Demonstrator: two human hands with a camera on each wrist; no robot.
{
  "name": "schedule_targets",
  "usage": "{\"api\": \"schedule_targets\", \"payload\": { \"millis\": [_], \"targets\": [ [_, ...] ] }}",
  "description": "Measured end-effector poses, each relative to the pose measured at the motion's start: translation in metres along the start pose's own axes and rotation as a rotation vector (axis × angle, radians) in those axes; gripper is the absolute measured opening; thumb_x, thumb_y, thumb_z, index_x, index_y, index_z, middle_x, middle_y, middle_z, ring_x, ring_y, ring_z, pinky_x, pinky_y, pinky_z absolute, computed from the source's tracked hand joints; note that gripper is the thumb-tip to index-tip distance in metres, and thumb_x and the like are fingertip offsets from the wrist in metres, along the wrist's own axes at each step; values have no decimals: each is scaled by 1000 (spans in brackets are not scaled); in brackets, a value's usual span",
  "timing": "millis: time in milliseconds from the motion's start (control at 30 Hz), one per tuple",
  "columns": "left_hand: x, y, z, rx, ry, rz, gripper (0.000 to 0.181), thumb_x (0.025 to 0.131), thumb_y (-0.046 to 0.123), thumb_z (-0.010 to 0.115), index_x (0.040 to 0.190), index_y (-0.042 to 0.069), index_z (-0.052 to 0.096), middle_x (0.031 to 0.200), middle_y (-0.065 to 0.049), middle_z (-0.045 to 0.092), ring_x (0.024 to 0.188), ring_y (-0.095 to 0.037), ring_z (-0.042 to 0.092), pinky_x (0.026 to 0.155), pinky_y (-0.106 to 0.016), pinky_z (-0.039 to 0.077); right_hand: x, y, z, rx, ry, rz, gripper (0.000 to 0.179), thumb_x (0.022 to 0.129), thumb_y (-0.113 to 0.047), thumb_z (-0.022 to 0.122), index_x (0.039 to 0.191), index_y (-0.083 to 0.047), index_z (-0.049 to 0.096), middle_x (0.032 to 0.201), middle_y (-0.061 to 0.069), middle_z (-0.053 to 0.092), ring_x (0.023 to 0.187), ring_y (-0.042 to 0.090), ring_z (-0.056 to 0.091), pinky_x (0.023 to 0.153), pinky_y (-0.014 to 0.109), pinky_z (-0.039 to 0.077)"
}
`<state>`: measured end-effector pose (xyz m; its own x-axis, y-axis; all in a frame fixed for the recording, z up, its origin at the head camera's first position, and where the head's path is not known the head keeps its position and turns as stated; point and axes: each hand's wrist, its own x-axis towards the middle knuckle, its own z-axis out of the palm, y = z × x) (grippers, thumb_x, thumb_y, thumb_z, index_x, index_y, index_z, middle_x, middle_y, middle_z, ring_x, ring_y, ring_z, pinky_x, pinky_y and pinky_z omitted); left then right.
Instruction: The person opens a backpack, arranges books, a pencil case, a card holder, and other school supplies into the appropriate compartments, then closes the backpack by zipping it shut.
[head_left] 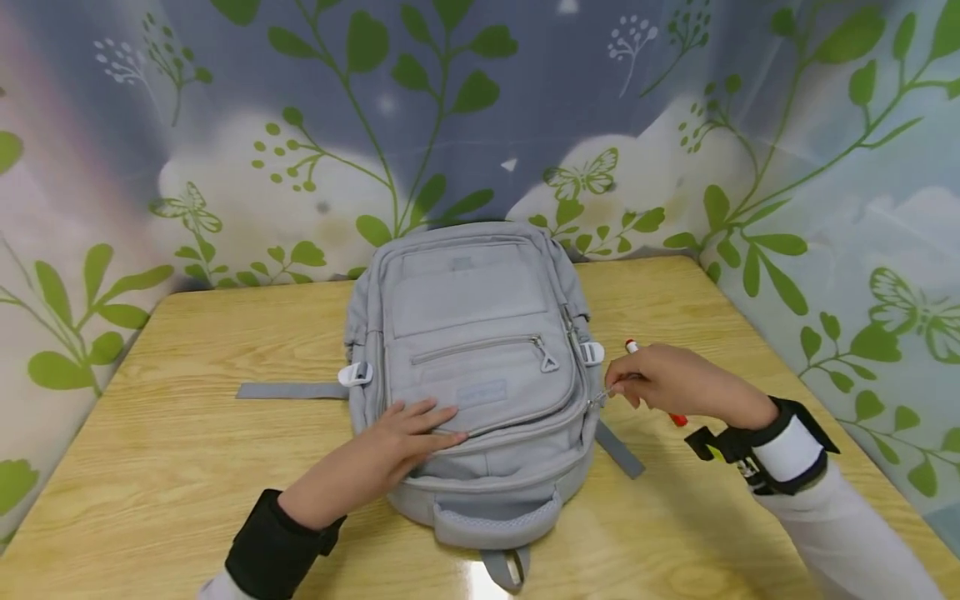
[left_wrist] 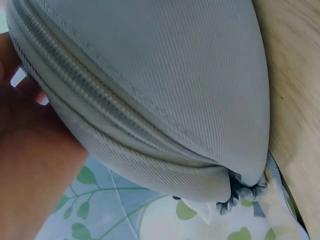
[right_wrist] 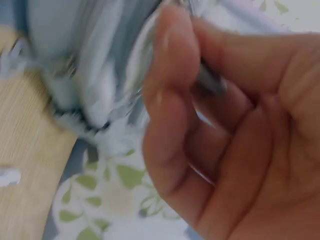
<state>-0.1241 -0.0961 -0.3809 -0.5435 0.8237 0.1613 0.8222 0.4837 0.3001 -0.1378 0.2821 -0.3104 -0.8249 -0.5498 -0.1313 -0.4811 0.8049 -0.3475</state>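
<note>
A grey backpack [head_left: 465, 300] lies on the table with its top handle [head_left: 498, 521] toward me. On its lower front, below the small label, my left hand [head_left: 408, 437] rests with fingers spread fairly straight. At the bag's right side my right hand [head_left: 660, 379] pinches a zipper pull [head_left: 600, 398] between thumb and forefinger. In the right wrist view a dark end of the pull [right_wrist: 212, 80] shows between the fingers, blurred. The front pocket's zipper pull [head_left: 547, 358] hangs free. A long zipper [left_wrist: 100, 95] curves along the bag's edge in the left wrist view.
A red and white marker [head_left: 677, 419] lies on the wooden table [head_left: 262, 467], partly hidden behind the right hand. Grey straps [head_left: 292, 390] with white buckles [head_left: 356, 373] stick out at both sides of the bag. A leaf-patterned curtain [head_left: 360, 125] stands behind the table.
</note>
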Motion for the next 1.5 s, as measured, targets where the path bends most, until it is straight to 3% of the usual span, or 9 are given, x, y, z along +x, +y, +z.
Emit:
{"api": "schedule_targets", "payload": {
  "millis": [300, 467, 567, 767, 967, 1067, 1167, 1333, 1500],
  "targets": [
    [-3, 0, 1, -16, -15, 35, 53, 90, 4, 58, 138, 25, 47, 148, -6, 39, 137, -34, 34, 108, -55, 29, 43, 35, 3, -182, 248, 185, 15, 95, -12, 53, 95, -10, 68, 68, 0, 59, 50, 10, 45, 51, 25, 38],
    [-2, -1, 2, -21, 10, 56, 53, 90, 4, 59, 137, 24, 48, 148, -7, 39, 137, -34, 34, 108, -56, 29, 77, 44, 0, -238, 356, 234, 16, 94, -14, 55, 98, -10, 70, 80, 8, 69, 52, 15, 50, 45, 27, 35],
    [-1, -2, 2, -33, 15, 59, 51, 91, 8, 58, 138, 25, 48, 148, -6, 39, 137, -34, 34, 109, -56, 28, 91, 45, 1, -239, 356, 243, 16, 94, -13, 53, 95, -10, 69, 79, 9, 67, 56, 18, 53, 46, 29, 37],
    [8, -3, -16, -156, -90, 7, 39, 98, 30, 47, 136, 24, 50, 146, -5, 42, 136, -30, 36, 110, -51, 30, 91, 43, 4, -190, 294, 191, 20, 94, -3, 49, 106, 0, 64, 97, 19, 62, 81, 29, 59, 68, 40, 49],
    [38, -3, -58, -209, -112, -39, 34, 100, 32, 43, 127, 18, 58, 131, -1, 56, 124, -19, 51, 102, -37, 42, 80, 32, 4, -149, 194, 30, 28, 89, -2, 58, 116, 4, 57, 121, 26, 51, 105, 39, 53, 83, 47, 46],
    [61, -4, -69, -191, -105, -36, 32, 100, 30, 42, 124, 17, 60, 126, 2, 59, 120, -15, 53, 101, -33, 43, 82, 27, 7, -120, 156, 35, 25, 89, -8, 61, 112, 3, 59, 121, 24, 52, 103, 35, 54, 83, 44, 46],
    [85, -6, -69, -166, -122, -43, 31, 101, 30, 42, 123, 19, 61, 124, 4, 60, 118, -12, 54, 100, -31, 43, 86, 26, 11, -110, 191, 53, 17, 88, -10, 63, 102, 0, 63, 114, 19, 55, 93, 29, 56, 77, 40, 47],
    [117, -9, -60, -110, -121, -2, 29, 101, 23, 43, 119, 15, 64, 120, 1, 63, 116, -13, 55, 101, -31, 42, 85, 26, 15, -71, 263, 80, 7, 87, -7, 65, 93, -3, 65, 108, 17, 60, 94, 29, 59, 77, 41, 49],
    [135, -20, -52, 42, -81, -14, 30, 99, 20, 47, 126, 14, 59, 134, -8, 53, 128, -24, 46, 109, -38, 34, 81, 20, 12, -213, 440, 43, 7, 83, -5, 69, 90, -5, 69, 90, 11, 68, 80, 28, 62, 71, 40, 51]
  ]
}}
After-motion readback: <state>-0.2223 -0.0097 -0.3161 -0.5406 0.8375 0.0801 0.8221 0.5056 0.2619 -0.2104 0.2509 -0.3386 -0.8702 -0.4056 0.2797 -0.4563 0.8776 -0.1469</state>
